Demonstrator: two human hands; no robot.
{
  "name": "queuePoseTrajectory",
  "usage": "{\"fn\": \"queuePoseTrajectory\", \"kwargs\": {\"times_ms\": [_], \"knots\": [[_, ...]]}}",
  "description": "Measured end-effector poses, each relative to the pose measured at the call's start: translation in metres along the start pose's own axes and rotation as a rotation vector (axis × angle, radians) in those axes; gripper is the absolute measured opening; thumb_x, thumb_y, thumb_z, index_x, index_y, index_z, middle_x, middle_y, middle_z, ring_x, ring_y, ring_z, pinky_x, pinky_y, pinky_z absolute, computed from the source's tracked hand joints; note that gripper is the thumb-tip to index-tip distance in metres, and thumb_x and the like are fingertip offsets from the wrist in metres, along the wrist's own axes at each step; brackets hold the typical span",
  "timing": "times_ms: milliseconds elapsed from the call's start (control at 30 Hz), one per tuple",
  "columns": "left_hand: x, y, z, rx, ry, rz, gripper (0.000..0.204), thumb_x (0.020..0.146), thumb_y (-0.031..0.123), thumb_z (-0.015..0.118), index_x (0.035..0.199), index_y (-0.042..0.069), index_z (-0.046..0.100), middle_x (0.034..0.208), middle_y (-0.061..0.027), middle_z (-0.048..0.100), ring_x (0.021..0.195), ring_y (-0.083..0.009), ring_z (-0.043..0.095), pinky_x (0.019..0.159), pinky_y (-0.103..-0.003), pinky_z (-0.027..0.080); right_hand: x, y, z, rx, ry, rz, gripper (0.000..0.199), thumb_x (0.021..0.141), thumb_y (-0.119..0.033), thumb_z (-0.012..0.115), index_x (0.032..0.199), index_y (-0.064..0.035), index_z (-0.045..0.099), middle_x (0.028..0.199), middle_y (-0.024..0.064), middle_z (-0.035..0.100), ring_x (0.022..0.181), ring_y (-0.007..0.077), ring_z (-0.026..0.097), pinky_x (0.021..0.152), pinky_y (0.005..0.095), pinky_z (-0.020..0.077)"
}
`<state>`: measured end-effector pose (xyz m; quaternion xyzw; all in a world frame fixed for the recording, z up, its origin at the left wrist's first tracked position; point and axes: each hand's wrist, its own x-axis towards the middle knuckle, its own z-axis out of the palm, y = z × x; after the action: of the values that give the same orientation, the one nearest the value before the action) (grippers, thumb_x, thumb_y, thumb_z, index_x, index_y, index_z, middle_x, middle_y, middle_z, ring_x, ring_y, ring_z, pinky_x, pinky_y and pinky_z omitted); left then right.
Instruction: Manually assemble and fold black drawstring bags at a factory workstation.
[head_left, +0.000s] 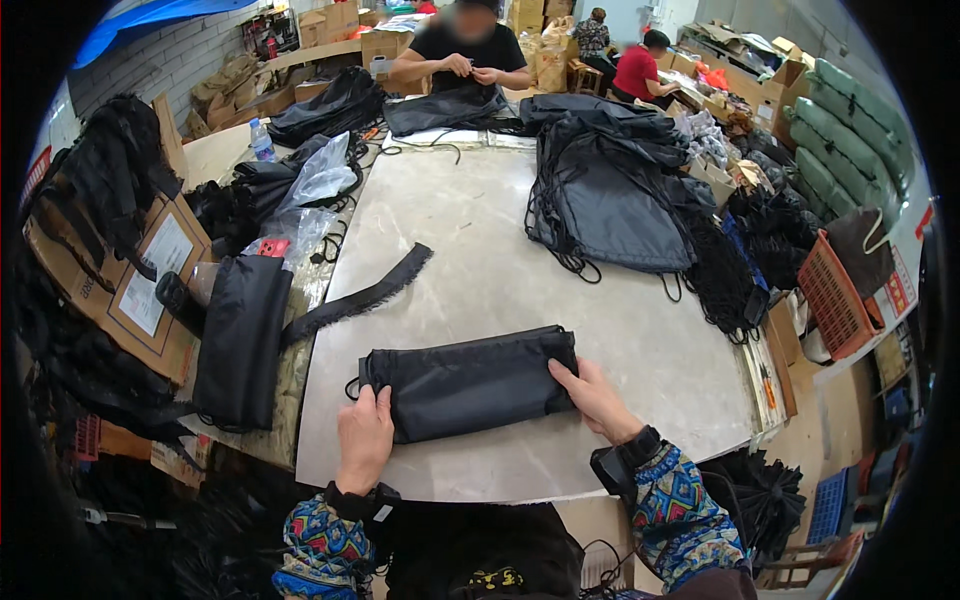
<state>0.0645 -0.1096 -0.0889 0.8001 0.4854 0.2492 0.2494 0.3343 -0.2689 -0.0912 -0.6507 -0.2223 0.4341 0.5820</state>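
Note:
A black drawstring bag, folded into a long flat bundle, lies at the near edge of the pale table. My left hand grips its left end, thumb on top, beside a small loop of cord. At the right end my right hand holds it the same way, with the fingers partly hidden underneath. Another folded black bundle rests on the left side, next to a frayed black fabric strip. A flat stack of black drawstring bags with loose cords lies at the far right.
A cardboard box with black straps stands at the left. Farther back are a water bottle and clear plastic bags. An orange basket and a cutter are on the right. Across the table a person handles something small.

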Motion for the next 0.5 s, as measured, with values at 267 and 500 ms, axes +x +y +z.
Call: {"fn": "queuePoseTrajectory", "kwargs": {"times_ms": [267, 500], "knots": [[-0.012, 0.043, -0.016, 0.472, 0.34, 0.444, 0.045, 0.09, 0.02, 0.058, 0.127, -0.003, 0.051, 0.125, -0.0222, 0.055, 0.118, -0.033, 0.051, 0.103, -0.046, 0.035, 0.03, 0.009, 0.01, -0.602, 0.169, -0.222, 0.04, 0.097, -0.033, 0.052, 0.103, 0.0064, 0.057, 0.095, 0.028, 0.064, 0.092, 0.0409, 0.062, 0.078, 0.0435, 0.0469], [0.0, 0.058, 0.048, 0.385, -0.21, 0.666, 0.06, 0.095, 0.05, 0.047, 0.145, 0.016, 0.041, 0.153, -0.0099, 0.032, 0.141, -0.0403, 0.023, 0.106, -0.071, 0.018, 0.03, 0.01, 0.007, -0.687, 0.245, -0.258, 0.035, 0.095, -0.027, 0.057, 0.103, 0.0067, 0.061, 0.088, 0.022, 0.066, 0.081, 0.026, 0.063, 0.072, 0.038, 0.0483]]}}
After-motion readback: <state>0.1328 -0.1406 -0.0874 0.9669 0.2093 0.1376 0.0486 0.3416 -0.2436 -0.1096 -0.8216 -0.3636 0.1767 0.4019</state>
